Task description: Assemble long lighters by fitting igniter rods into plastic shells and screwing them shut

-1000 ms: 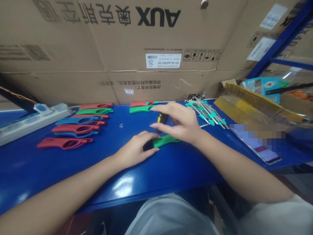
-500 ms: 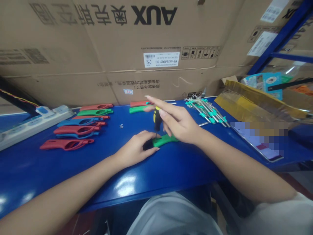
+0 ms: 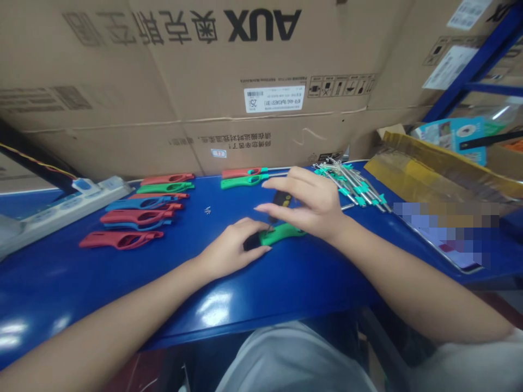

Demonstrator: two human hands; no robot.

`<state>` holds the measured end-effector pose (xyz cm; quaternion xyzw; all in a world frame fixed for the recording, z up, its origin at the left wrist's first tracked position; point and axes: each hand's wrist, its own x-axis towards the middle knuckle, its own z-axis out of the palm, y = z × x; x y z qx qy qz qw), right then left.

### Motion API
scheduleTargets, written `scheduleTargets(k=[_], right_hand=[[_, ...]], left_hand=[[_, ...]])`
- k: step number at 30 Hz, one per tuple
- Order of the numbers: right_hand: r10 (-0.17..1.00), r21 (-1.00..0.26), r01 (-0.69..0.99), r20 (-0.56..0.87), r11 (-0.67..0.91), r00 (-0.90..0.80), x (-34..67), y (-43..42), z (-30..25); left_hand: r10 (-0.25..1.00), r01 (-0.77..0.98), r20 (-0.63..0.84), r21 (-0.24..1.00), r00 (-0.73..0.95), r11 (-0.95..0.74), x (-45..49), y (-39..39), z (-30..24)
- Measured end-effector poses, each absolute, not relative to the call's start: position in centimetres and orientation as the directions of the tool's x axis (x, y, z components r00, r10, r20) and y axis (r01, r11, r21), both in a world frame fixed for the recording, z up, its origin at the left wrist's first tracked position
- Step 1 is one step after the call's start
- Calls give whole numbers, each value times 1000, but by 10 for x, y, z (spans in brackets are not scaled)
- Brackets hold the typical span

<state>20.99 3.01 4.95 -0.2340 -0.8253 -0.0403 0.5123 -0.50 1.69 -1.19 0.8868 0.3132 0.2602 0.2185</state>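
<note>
Pinning a green casing [image 3: 281,233] to the surface [image 3: 286,286], the left hand [image 3: 229,244] grips its end while the right hand [image 3: 317,207] holds a screwdriver [image 3: 281,199] against it, apparently unfinished, with two rod-fitted casings [image 3: 239,182] behind and several rodless casings [image 3: 98,239] waiting at left.

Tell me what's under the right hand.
Under the right hand, a black-and-yellow screwdriver slants down to a green casing. Hidden by it: part of the screwdriver and, apparently, the casing's right end.
</note>
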Motion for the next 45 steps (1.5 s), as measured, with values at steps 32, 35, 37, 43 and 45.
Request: scheduleTargets(k=[32,35,37,43,45], right_hand=[[418,-223,455,820,862,-390,211,32,48],[455,-269,419,771,867,-446,212,34,47],[510,-395,324,698,860,-502,212,35,47],[468,-272,444,776,853,-423,214,35,48],[504,-351,383,738,854,-448,214,35,49]], left_hand=[[654,412,344,560,674,-719,-4,17,-12],[658,417,334,564,675,-713,-5,17,-12],[666,427,324,564,672,-706,-4,18,-12],[655,406,340,570,674,-714,-4,17,-12],[662,417,330,570,673,-708,-4,17,-12]])
